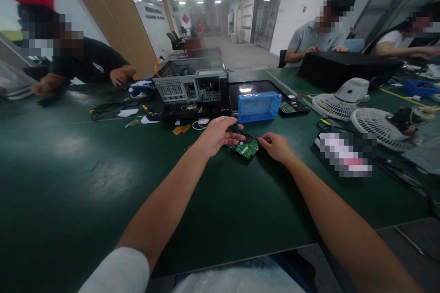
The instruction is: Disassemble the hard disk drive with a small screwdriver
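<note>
A hard drive (248,148) lies on the green table with its green circuit board facing up. At its right corner, my right hand (276,146) has thumb and fingers pinched on the edge. Over the drive's upper left part is my left hand (223,136), its fingers curled around a small dark object that I cannot make out, and it covers part of the board. Just behind the drive, a blue plastic bin (259,107) is tipped on its side with its opening toward me.
An opened computer case (192,87) stands behind my left hand. Another drive (293,107) lies beyond the bin. White fan parts (338,100) and cables are on the right, paper scraps (128,112) on the left. Co-workers (92,62) sit across the table (85,201).
</note>
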The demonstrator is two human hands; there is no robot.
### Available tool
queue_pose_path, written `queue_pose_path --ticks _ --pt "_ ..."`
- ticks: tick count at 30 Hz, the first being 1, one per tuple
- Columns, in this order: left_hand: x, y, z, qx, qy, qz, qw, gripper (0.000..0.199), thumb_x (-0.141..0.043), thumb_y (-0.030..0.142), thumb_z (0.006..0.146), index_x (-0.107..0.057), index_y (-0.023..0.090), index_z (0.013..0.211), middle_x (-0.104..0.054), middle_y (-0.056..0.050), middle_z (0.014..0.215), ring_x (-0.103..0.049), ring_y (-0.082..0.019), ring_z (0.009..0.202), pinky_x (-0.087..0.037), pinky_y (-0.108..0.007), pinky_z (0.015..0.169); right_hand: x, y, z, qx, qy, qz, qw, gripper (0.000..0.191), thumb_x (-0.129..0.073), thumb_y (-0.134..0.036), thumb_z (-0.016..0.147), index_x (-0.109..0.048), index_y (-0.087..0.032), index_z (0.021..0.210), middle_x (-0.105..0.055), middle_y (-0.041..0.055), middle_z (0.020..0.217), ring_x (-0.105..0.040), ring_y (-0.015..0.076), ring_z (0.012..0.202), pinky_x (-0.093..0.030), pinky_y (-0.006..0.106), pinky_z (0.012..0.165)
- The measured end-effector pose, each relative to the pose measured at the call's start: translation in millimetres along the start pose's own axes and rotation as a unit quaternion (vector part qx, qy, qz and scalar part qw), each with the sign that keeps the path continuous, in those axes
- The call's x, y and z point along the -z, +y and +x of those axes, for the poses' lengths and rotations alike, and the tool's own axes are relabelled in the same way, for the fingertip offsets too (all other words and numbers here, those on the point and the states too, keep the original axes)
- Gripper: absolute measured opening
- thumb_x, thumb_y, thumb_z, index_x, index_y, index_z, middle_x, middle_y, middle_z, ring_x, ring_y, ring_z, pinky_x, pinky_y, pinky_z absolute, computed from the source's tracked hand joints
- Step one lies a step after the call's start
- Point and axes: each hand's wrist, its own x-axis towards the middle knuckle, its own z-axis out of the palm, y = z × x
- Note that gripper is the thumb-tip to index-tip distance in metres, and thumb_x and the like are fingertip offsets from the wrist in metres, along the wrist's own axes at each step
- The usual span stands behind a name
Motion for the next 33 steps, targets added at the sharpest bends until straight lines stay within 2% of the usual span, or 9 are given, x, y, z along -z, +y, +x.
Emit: queue_pose_path --ticks 6,9,12,17,21,28,33 --pt "-2.1 0.4 -0.6 -0.01 0.004 -0.039 0.999 0.013 -0.057 0.024 0.094 -0.06 0.013 0.099 -0.07 -0.016 0.115 -0.076 -0.023 0.08 -0.062 -0.032 0.069 -1.6 0.4 0.2 -0.002 -0.004 -0.002 1.0 0.027 -0.058 -0.042 0.093 -0.071 -0.02 0.085 -0.072 0.004 0.079 -0.06 0.0163 0.069 -0.036 0.027 0.063" --pt "-0.5 -1.0 1.4 -0.015 -0.01 -0.045 0.999 0.015 -0.057 0.023 0.094 -0.065 0.012 0.1 -0.07 -0.016 0.113 -0.076 -0.023 0.085 -0.062 -0.033 0.078 -0.3 -0.7 -0.6 -0.004 -0.004 0.0 1.0 0.027 -0.058 -0.042 0.093 -0.072 -0.02 0.085 -0.072 0.004 0.08 -0.06 0.0163 0.069 -0.036 0.027 0.063" --pt "0.9 -2.9 3.3 -0.011 -0.013 -0.046 0.999 0.018 -0.058 0.026 0.095 -0.066 0.011 0.1 -0.071 -0.015 0.109 -0.075 -0.023 0.087 -0.062 -0.033 0.08 1.3 -1.9 -0.8 -0.012 -0.005 -0.002 1.0 0.026 -0.059 -0.041 0.093 -0.072 -0.02 0.085 -0.072 0.0039 0.08 -0.06 0.0163 0.069 -0.036 0.027 0.063" --pt "0.4 -4.6 2.3 -0.008 -0.039 -0.014 0.999 0.029 -0.066 0.039 0.093 -0.067 0.011 0.101 -0.07 -0.014 0.105 -0.075 -0.021 0.082 -0.061 -0.03 0.072 0.9 -2.1 -0.1 -0.003 -0.007 -0.003 1.0 0.026 -0.058 -0.041 0.093 -0.072 -0.02 0.085 -0.073 0.0041 0.081 -0.06 0.0161 0.069 -0.037 0.027 0.063" --pt "0.6 -6.0 1.0 0.004 -0.055 0.02 0.998 0.033 -0.073 0.04 0.087 -0.068 0.011 0.101 -0.069 -0.012 0.095 -0.072 -0.017 0.073 -0.057 -0.025 0.063 0.0 -2.0 -0.8 0.001 -0.001 -0.003 1.0 0.025 -0.058 -0.04 0.093 -0.072 -0.02 0.086 -0.073 0.0044 0.082 -0.06 0.0162 0.07 -0.037 0.027 0.064" --pt "1.3 -4.9 1.0 0.008 -0.014 0.03 0.999 0.033 -0.078 0.039 0.083 -0.065 0.014 0.1 -0.069 -0.011 0.093 -0.07 -0.016 0.069 -0.052 -0.022 0.053 -0.5 -0.1 -0.8 -0.002 -0.001 -0.004 1.0 0.027 -0.057 -0.042 0.093 -0.072 -0.021 0.087 -0.073 0.0046 0.083 -0.061 0.0167 0.071 -0.037 0.027 0.064" --pt "1.9 -3.9 2.2 -0.008 0.006 0.038 0.999 0.03 -0.076 0.037 0.085 -0.061 0.014 0.097 -0.07 -0.012 0.101 -0.071 -0.016 0.068 -0.053 -0.022 0.052 -2.2 2.9 0.7 -0.001 -0.004 -0.006 1.0 0.026 -0.058 -0.042 0.093 -0.072 -0.021 0.086 -0.073 0.0042 0.082 -0.061 0.0167 0.071 -0.037 0.027 0.063"
